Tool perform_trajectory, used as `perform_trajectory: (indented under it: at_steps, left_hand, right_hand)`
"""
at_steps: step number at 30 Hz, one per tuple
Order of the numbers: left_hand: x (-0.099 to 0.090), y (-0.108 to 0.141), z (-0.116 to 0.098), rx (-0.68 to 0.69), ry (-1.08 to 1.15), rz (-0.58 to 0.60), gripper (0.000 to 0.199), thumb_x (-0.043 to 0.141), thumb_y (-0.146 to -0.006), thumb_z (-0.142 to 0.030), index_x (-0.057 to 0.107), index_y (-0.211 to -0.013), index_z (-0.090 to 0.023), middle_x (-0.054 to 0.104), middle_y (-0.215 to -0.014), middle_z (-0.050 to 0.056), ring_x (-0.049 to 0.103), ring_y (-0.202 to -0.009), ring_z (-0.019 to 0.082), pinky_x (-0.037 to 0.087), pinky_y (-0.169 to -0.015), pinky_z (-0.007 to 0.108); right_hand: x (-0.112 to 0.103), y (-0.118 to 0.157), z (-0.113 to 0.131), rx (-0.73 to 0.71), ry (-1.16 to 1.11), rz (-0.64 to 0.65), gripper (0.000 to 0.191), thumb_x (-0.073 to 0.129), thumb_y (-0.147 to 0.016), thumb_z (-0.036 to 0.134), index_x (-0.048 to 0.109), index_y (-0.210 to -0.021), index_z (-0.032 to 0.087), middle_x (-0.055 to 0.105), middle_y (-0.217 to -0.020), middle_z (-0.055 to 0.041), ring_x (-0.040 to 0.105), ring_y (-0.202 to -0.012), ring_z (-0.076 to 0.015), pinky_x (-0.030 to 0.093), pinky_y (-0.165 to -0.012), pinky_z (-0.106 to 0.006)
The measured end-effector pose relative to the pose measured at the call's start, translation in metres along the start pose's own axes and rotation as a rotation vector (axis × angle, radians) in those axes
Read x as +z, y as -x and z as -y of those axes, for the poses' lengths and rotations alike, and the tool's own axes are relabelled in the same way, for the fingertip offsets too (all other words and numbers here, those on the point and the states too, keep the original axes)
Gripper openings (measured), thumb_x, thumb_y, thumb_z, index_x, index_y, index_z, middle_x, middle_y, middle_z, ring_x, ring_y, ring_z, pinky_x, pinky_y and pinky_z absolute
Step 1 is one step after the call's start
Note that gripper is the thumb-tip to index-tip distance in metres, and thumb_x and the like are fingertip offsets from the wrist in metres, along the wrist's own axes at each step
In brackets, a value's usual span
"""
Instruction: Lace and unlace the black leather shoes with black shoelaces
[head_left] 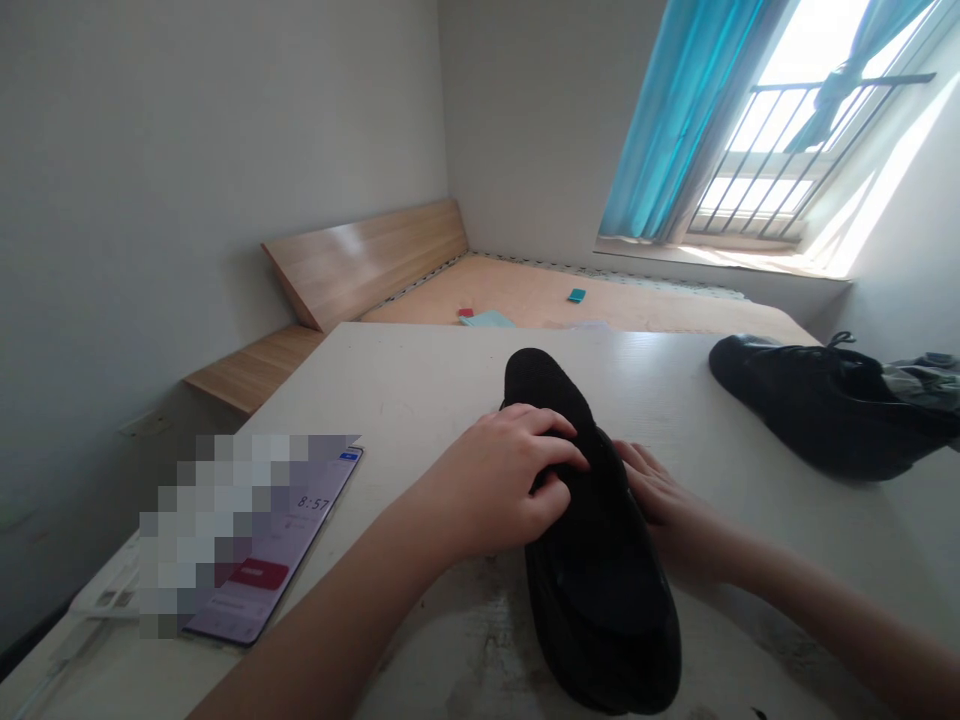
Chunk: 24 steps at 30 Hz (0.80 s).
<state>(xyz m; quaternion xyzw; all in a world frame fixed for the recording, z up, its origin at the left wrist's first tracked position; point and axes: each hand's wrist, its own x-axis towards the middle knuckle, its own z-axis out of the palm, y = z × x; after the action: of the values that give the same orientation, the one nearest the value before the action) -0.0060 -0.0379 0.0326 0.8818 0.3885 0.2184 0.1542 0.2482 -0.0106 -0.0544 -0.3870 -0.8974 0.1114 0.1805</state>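
A black shoe (611, 620) lies lengthwise on the white table, near its front edge. A black insole (544, 385) rests along the top of it, with its rounded far end raised past the shoe. My left hand (517, 480) has its curled fingers and thumb on the insole, closed on it from the left. Against the shoe's right side lies my right hand (667, 510), its fingers stretched along the side wall and partly hidden behind the shoe.
A second black shoe (817, 405) with grey cloth in its opening stands at the right. A lit phone (277, 560) lies at the left beside a white power strip (112, 590). Beyond the white table (420, 370) is a bed (525, 280) with small items on it.
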Motion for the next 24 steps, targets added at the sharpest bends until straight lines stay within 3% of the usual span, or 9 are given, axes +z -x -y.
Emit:
perform_trajectory:
  at_steps: [4, 8, 10, 13, 15, 18, 20, 22, 24]
  left_hand:
    - [0.0, 0.001, 0.001, -0.004, 0.007, -0.007, 0.034, 0.053, -0.082, -0.016, 0.074, -0.108, -0.024, 0.066, -0.126, 0.003, 0.059, -0.116, 0.024, 0.044, -0.106, 0.04]
    - [0.0, 0.001, 0.002, -0.001, 0.008, -0.011, 0.034, 0.054, -0.082, -0.017, 0.075, -0.107, -0.024, 0.066, -0.126, 0.003, 0.058, -0.116, 0.024, 0.044, -0.105, 0.041]
    - [0.001, 0.001, 0.001, -0.008, 0.009, -0.013, 0.034, 0.054, -0.081, -0.017, 0.075, -0.107, -0.023, 0.066, -0.125, 0.003, 0.058, -0.115, 0.024, 0.045, -0.105, 0.042]
    - [0.001, 0.001, -0.001, -0.026, 0.01, -0.022, 0.032, 0.057, -0.079, -0.019, 0.076, -0.105, -0.023, 0.066, -0.124, 0.003, 0.058, -0.115, 0.025, 0.046, -0.104, 0.043]
    - [0.002, 0.001, -0.002, -0.043, 0.016, -0.025, 0.031, 0.06, -0.077, -0.022, 0.076, -0.104, -0.023, 0.066, -0.123, 0.003, 0.058, -0.115, 0.026, 0.047, -0.102, 0.044]
    - [0.003, 0.002, -0.004, -0.07, 0.039, -0.03, 0.031, 0.063, -0.075, -0.024, 0.075, -0.104, -0.024, 0.064, -0.125, 0.004, 0.058, -0.115, 0.027, 0.047, -0.102, 0.045]
    - [0.003, 0.002, -0.004, -0.085, 0.047, -0.037, 0.031, 0.064, -0.074, -0.025, 0.075, -0.104, -0.024, 0.063, -0.126, 0.005, 0.058, -0.115, 0.027, 0.047, -0.102, 0.045]
    - [0.004, 0.002, -0.004, -0.086, 0.044, -0.042, 0.03, 0.064, -0.075, -0.025, 0.075, -0.103, -0.024, 0.063, -0.125, 0.005, 0.058, -0.114, 0.027, 0.047, -0.101, 0.045]
    - [0.005, 0.001, -0.003, -0.076, 0.037, -0.042, 0.028, 0.063, -0.076, -0.025, 0.076, -0.102, -0.023, 0.063, -0.124, 0.006, 0.058, -0.114, 0.027, 0.046, -0.101, 0.045]
  right_hand:
    - [0.001, 0.003, 0.005, 0.039, 0.0, -0.026, 0.038, 0.044, -0.092, 0.026, 0.055, -0.128, 0.023, 0.063, -0.118, -0.0127, 0.061, -0.113, -0.0285, 0.05, -0.098, -0.051]
    - [-0.003, 0.004, 0.004, 0.196, -0.131, -0.001, 0.022, 0.048, -0.088, 0.023, 0.062, -0.104, 0.023, 0.069, -0.1, -0.0095, 0.065, -0.098, -0.0274, 0.051, -0.092, -0.049]
    - [-0.01, 0.0, 0.004, 0.264, -0.197, -0.023, 0.016, 0.046, -0.088, 0.027, 0.061, -0.093, 0.022, 0.068, -0.089, -0.0073, 0.065, -0.085, -0.0246, 0.054, -0.08, -0.043]
    - [-0.033, -0.011, 0.014, 0.342, -0.3, -0.088, 0.024, 0.036, -0.094, 0.036, 0.053, -0.085, 0.021, 0.057, -0.069, -0.0021, 0.057, -0.062, -0.0166, 0.049, -0.056, -0.03]
    - [-0.056, -0.019, 0.032, 0.396, -0.411, -0.166, 0.028, 0.035, -0.094, 0.043, 0.05, -0.085, 0.022, 0.047, -0.063, 0.001, 0.048, -0.053, -0.0125, 0.041, -0.047, -0.025]
    - [-0.095, -0.028, 0.069, 0.497, -0.839, -0.308, 0.019, 0.057, -0.084, 0.041, 0.052, -0.08, 0.023, 0.031, -0.056, 0.0045, 0.031, -0.045, -0.0082, 0.024, -0.04, -0.022]
    - [-0.119, -0.033, 0.095, 0.477, -0.971, -0.398, 0.013, 0.061, -0.082, 0.035, 0.055, -0.08, 0.024, 0.032, -0.059, 0.0034, 0.028, -0.043, -0.007, 0.019, -0.037, -0.022]
    - [-0.137, -0.039, 0.119, 0.421, -0.969, -0.507, 0.007, 0.058, -0.084, 0.03, 0.053, -0.081, 0.025, 0.035, -0.067, 0.0015, 0.025, -0.045, -0.0068, 0.018, -0.038, -0.023]
    - [-0.147, -0.049, 0.138, 0.373, -0.752, -0.533, 0.01, 0.044, -0.092, 0.032, 0.049, -0.086, 0.027, 0.032, -0.073, 0.0005, 0.021, -0.048, -0.0086, 0.017, -0.039, -0.024]
